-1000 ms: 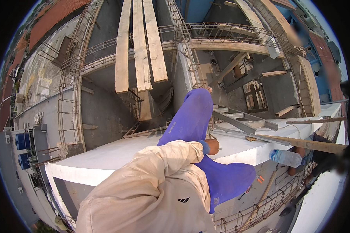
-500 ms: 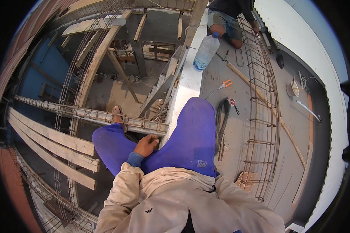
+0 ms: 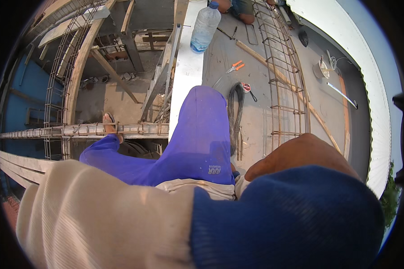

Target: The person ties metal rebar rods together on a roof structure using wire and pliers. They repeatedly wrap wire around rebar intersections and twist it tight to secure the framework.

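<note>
Beyond our left hand, grip impossible to tell, we judge the rebar cage stiff, heavy, best held by its long bars.

Bldg site: rebar cage, planks, unfin. walls.
</note>
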Tool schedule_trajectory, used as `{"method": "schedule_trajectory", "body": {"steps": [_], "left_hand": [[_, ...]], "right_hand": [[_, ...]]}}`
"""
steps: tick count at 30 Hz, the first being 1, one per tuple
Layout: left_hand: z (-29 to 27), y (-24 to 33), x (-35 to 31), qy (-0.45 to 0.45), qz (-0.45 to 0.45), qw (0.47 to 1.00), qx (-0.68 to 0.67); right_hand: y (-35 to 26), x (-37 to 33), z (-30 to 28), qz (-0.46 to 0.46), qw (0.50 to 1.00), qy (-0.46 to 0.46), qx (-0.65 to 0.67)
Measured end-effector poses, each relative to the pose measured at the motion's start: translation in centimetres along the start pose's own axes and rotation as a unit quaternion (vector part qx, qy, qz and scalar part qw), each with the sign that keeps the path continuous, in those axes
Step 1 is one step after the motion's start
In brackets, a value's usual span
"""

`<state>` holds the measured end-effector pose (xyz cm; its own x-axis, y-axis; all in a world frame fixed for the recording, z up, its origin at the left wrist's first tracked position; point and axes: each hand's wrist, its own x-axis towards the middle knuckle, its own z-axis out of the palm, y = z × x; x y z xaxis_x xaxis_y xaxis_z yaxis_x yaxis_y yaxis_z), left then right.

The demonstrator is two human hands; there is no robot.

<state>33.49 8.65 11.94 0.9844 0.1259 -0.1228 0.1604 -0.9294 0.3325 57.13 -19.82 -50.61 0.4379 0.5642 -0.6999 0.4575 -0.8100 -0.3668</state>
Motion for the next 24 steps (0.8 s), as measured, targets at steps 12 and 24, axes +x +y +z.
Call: {"method": "schedule_trajectory", "body": {"steps": [12,24], "left_hand": [[1.6,2.0,0.7,0.032,-0.015,0.994,0.102],[0.4,-1.4,-2.8,0.078,-0.138,0.987,-0.006]], "right_hand": [[2.5,3.7,4.2,-0.023,0.999,-0.005,0.025],[0.2,1.0,2.0,-0.009,0.997,0.026,0.069]]}}
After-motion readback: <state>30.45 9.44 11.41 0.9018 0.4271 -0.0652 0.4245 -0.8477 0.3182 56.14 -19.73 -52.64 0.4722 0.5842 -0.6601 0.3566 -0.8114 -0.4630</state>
